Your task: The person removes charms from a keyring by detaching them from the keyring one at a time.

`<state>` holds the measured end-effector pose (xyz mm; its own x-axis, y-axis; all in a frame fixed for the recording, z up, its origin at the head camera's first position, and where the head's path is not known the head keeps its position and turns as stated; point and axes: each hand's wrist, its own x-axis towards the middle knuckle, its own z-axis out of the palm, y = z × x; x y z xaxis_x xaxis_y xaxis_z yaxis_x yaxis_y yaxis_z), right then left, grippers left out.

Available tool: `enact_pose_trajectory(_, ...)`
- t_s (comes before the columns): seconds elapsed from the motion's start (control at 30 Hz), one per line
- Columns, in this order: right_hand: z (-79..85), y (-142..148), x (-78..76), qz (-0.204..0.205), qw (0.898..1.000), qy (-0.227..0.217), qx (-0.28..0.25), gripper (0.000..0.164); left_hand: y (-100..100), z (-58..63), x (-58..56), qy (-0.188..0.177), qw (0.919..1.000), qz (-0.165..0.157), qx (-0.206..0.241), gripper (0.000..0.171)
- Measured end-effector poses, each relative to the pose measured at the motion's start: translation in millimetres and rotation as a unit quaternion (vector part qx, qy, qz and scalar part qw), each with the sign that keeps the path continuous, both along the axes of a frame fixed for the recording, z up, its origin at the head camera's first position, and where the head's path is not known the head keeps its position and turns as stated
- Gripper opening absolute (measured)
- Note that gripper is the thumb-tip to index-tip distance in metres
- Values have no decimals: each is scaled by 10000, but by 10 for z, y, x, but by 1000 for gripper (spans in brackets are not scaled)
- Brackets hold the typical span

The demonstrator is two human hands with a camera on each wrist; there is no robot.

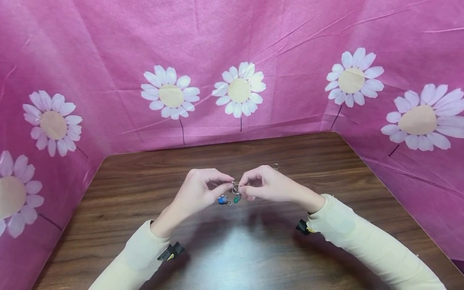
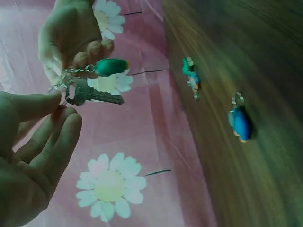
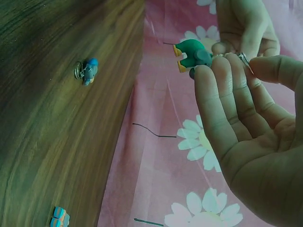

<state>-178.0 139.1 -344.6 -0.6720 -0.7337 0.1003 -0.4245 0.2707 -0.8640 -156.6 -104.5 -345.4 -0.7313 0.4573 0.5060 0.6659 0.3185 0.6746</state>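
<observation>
Above the middle of the table, both hands meet at a metal key ring (image 1: 235, 189). Thumb and fingertips of the left hand (image 1: 199, 189) pinch its left side. From the right, the right hand (image 1: 270, 184) pinches the ring between thumb and index finger. A metal key (image 2: 81, 91) hangs at the ring, beside the left fingertips. On a short chain (image 2: 78, 70) hangs a green figurine charm (image 3: 191, 53) with yellow feet, next to the right fingers. Exactly which part of the ring each fingertip grips is partly hidden.
A blue figurine charm (image 1: 222, 199) with its own ring lies on the wooden table (image 1: 145, 225) below the hands. A green, blue and orange charm (image 2: 191, 78) lies farther back. One ring (image 1: 276, 166) shows behind the right hand. Pink flowered cloth (image 1: 290, 80) encloses the table.
</observation>
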Motion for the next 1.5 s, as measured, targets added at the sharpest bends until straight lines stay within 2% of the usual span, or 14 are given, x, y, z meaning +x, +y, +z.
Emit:
enact_pose_trajectory(0.07, 11, -2, 2, 39, 10000, 40, 1, 8, 5, 26, 24, 295, 9995, 53, 27, 12)
enact_pose_trajectory(0.17, 29, -6, 9, 79, 10000, 31, -20, 8, 15, 69, 61, 242, 9996, 161, 58, 10)
enact_pose_trajectory(0.33, 58, -20, 19, 109, 9999, -36, -41, 9, 22, 89, 92, -424, 9984, 328, 176, 7)
enact_pose_trajectory(0.53, 72, -39, 28, 173, 9998, -86, -95, 10, 5, 84, 88, -1069, 9920, 427, 527, 4)
enact_pose_trajectory(0.73, 26, -82, 41, 240, 9990, -212, -327, 12, 23, 55, 84, -1912, 9747, 430, 1074, 8)
enact_pose_trajectory(0.87, -6, -116, 46, 157, 9987, -234, -421, 11, 21, -12, 84, -2244, 9630, 422, 1434, 12)
enact_pose_trajectory(0.9, -12, -115, 46, 123, 9988, -220, -422, 10, 17, -27, 76, -2214, 9646, 436, 1365, 11)
enact_pose_trajectory(0.97, -21, -100, 46, 62, 9990, -163, -403, 10, 4, -45, 55, -1921, 9750, 466, 1016, 9)
enact_pose_trajectory(1.03, -26, -76, 44, 43, 9992, -115, -373, 9, -13, -44, 30, -1437, 9873, 418, 539, 7)
enact_pose_trajectory(1.1, -28, -58, 38, 59, 9993, -74, -350, 9, -31, -27, 13, -760, 9965, 336, 76, 7)
enact_pose_trajectory(1.2, -15, -44, 29, 70, 9995, -16, -291, 9, -52, 18, 9, 147, 9994, 162, -255, 8)
enact_pose_trajectory(1.3, 10, -47, 22, 82, 9996, 30, -273, 10, -59, 60, 13, 869, 9950, 242, -421, 7)
enact_pose_trajectory(1.4, 35, -60, 18, 130, 9994, 34, -304, 10, -57, 84, 27, 1029, 9934, 340, -373, 6)
enact_pose_trajectory(1.5, 46, -67, 16, 142, 9993, 64, -337, 10, -51, 88, 50, 494, 9982, 336, -93, 5)
